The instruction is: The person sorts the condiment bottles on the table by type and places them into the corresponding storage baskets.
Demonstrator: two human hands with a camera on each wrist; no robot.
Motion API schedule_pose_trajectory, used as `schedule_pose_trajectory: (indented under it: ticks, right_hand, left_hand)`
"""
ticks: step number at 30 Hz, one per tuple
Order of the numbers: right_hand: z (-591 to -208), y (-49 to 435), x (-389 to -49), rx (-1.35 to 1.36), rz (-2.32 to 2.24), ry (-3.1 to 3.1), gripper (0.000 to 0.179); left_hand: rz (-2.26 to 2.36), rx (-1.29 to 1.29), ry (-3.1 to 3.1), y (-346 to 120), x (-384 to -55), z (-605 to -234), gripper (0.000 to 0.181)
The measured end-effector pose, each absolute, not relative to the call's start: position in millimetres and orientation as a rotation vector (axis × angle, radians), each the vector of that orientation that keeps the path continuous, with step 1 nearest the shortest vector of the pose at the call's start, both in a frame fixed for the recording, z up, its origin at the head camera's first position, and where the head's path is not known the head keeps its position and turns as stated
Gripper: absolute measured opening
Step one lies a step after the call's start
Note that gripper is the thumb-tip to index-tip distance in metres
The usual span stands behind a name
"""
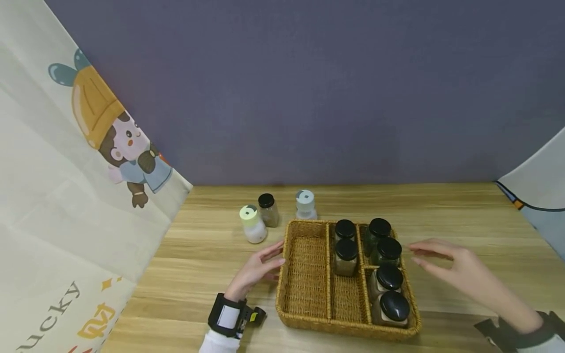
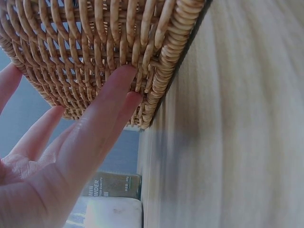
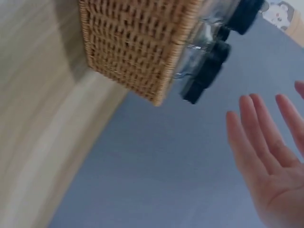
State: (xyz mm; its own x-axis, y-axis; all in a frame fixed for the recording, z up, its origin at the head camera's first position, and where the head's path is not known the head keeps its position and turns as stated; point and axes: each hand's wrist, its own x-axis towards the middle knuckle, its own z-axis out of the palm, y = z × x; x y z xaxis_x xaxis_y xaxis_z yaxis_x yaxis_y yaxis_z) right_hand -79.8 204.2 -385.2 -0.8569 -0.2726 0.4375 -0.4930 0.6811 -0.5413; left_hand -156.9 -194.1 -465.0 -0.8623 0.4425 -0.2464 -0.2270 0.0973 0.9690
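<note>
A woven basket (image 1: pixel 306 321) with dividers stands on the wooden table. My left hand (image 1: pixel 255 270) is at its left wall, and in the left wrist view straight fingers (image 2: pixel 107 102) touch the weave. To the right of the basket, my right hand (image 1: pixel 450 260) is held out with extended fingers, apart from the wall and holding nothing. Black-lidded jars fill the right compartments, among them a front jar (image 1: pixel 394 308) and a back jar (image 1: pixel 378 233). Two more, including a spice jar (image 1: pixel 346 257), sit in the middle compartment. The left compartment shows bare weave.
Behind the basket's left side stand a yellow-green-topped shaker (image 1: pixel 253 224), a black-lidded jar (image 1: pixel 268 211) and a white-topped shaker (image 1: pixel 305 205). A grey-blue panel (image 1: pixel 331 98) rises at the table's back. Printed cloth (image 1: pixel 39 196) hangs at the left.
</note>
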Motion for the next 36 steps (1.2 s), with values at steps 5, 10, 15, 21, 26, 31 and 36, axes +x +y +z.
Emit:
schedule_pose_trajectory:
  ticks: [5, 10, 15, 21, 26, 31, 36]
  right_hand:
    - [-396, 213, -84, 0.482, 1.119, -2.634, 0.030]
    - [-410, 221, -90, 0.501, 1.307, -2.619, 0.030]
    - [-424, 228, -92, 0.446, 1.448, -2.663, 0.032]
    - [-439, 229, -95, 0.297, 1.406, -2.762, 0.036]
    - [-450, 232, -98, 0.297, 1.781, -2.667, 0.044]
    - [-465, 236, -103, 0.303, 2.043, -2.570, 0.043]
    - [-474, 232, -106, 0.250, 2.083, -2.593, 0.048]
  left_hand:
    - [1.811, 0.219, 1.898, -193, -157, -463, 0.063]
    - [1.812, 0.223, 1.901, -192, -157, -463, 0.064]
    - [1.816, 0.227, 1.905, -193, -157, -465, 0.064]
    - [1.815, 0.227, 1.905, -194, -156, -465, 0.064]
    - [1.819, 0.223, 1.901, -194, -157, -465, 0.064]
    - [1.819, 0.219, 1.907, -194, -156, -464, 0.064]
    - [1.818, 0.219, 1.904, -193, -156, -464, 0.064]
